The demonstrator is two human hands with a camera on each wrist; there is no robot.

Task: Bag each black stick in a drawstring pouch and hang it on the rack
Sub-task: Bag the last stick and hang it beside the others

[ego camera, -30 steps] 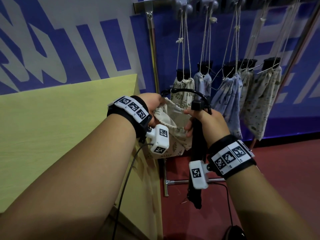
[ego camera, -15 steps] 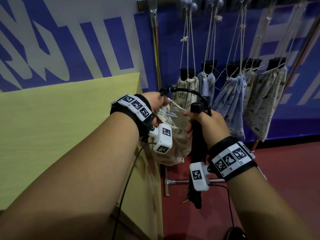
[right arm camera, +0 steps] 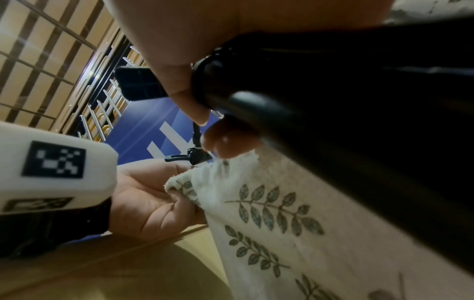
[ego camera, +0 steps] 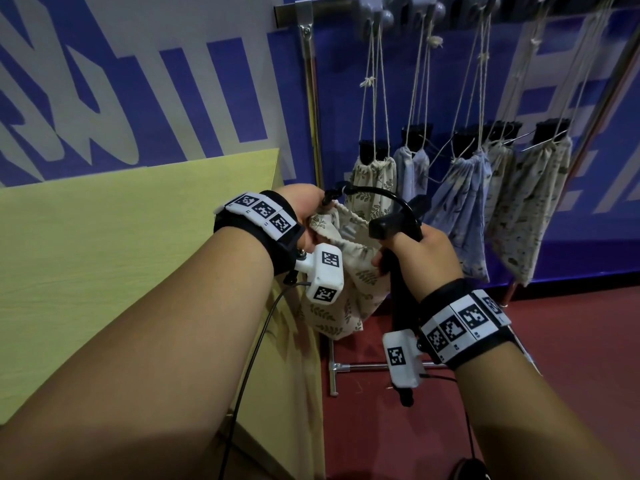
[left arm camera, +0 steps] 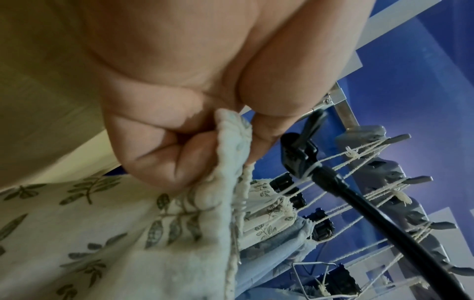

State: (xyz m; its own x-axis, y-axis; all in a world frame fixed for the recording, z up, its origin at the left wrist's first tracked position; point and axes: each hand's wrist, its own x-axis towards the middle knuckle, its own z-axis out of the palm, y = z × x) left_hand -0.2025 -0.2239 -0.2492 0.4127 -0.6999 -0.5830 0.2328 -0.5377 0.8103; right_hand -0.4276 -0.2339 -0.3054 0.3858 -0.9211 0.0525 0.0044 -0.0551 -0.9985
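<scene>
While left hand (ego camera: 304, 206) pinches pouch (ego camera: 346, 289) rim, right hand (ego camera: 426, 254) apparently grips stick (ego camera: 398, 296).

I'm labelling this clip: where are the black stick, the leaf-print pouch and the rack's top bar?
black stick (ego camera: 398, 299): head view, shaft below the right hand.
leaf-print pouch (ego camera: 349, 306): head view, lower cloth.
rack's top bar (ego camera: 294, 10): head view, left end.

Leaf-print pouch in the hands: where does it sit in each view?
Head: leaf-print pouch at centre, between both hands.
Left wrist: lower left, its rim pinched by the left hand.
Right wrist: lower right, under the black stick.
Shared landmark: the yellow table.
</scene>
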